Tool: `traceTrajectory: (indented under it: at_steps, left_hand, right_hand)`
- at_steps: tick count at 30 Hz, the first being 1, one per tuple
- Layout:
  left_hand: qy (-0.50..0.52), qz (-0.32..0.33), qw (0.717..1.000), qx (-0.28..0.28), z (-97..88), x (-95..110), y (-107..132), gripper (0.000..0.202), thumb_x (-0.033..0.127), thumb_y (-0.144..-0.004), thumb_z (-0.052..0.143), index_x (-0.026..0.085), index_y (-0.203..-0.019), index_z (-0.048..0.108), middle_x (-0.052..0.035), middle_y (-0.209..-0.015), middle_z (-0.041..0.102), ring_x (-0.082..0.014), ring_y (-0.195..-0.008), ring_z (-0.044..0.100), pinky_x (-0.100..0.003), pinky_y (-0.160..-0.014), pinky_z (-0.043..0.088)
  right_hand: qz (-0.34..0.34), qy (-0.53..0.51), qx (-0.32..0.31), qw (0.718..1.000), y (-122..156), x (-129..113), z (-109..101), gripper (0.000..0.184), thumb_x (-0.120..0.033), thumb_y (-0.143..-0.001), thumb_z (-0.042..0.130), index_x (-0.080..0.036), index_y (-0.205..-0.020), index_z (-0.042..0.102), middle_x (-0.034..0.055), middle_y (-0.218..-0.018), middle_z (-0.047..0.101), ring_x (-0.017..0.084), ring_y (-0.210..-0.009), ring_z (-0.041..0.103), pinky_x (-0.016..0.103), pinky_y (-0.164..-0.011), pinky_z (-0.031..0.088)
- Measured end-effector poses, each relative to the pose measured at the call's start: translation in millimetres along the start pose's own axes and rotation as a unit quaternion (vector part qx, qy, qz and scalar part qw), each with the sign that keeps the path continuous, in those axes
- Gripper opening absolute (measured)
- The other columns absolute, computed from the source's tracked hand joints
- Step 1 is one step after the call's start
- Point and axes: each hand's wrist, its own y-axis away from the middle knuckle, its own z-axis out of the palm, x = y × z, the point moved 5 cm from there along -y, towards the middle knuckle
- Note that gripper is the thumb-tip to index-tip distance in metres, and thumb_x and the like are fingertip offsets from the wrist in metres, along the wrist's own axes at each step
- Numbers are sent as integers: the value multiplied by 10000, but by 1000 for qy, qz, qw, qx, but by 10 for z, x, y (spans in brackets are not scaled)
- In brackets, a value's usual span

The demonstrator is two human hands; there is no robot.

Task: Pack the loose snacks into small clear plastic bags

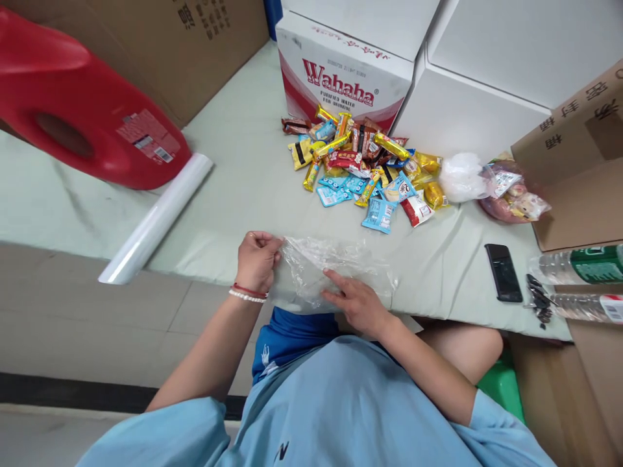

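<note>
A clear plastic bag (341, 269) lies at the near edge of a pale green table (243, 175). My left hand (256, 259) pinches the bag's left end, fingers closed on the film. My right hand (353, 299) rests on the bag with its fingers stretched out flat, pressing it down. Beyond the bag lies a heap of wrapped snacks and candies (363, 168) in yellow, blue and red wrappers.
A roll of clear film (156, 220) lies at the left beside a red jug (82, 110). A Wahaha carton (341, 81) and white boxes stand behind the snacks. At the right are filled plastic bags (496, 185), a black phone (503, 272), keys (539, 299) and water bottles (579, 266).
</note>
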Motion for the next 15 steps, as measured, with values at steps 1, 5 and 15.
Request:
traceTrajectory:
  at_steps: [1, 5, 15]
  left_hand:
    - [-2, 19, 1000, 14, -28, 52, 49, 276, 204, -743, 702, 222, -861, 453, 90, -711, 468, -68, -462, 462, -234, -460, 352]
    - [-114, 214, 969, -39, -1, 365, 455, 100, 196, -818, 664, 204, -851, 570, 28, -778, 575, -129, -686, 627, -273, -660, 479]
    - [-577, 384, 696, -187, 479, 410, 686, 341, 358, -1023, 461, 158, -1157, 703, -176, -1430, 605, -337, -1120, 664, -513, -889, 508]
  right_hand:
    - [-5, 9, 4, 1000, 9, -5, 20, 502, -69, -983, 466, -287, -1405, 626, 63, -1649, 408, 231, -1201, 608, 379, -924, 512]
    - [-12, 32, -9, 999, 8, -30, 50, 458, -95, -983, 506, -269, -1379, 657, 106, -1560, 519, 239, -1145, 608, 381, -911, 497]
    - [56, 32, -20, 998, -42, -72, -33, 675, -27, -934, 472, -277, -1561, 470, 115, -1618, 430, 256, -1152, 598, 412, -971, 514]
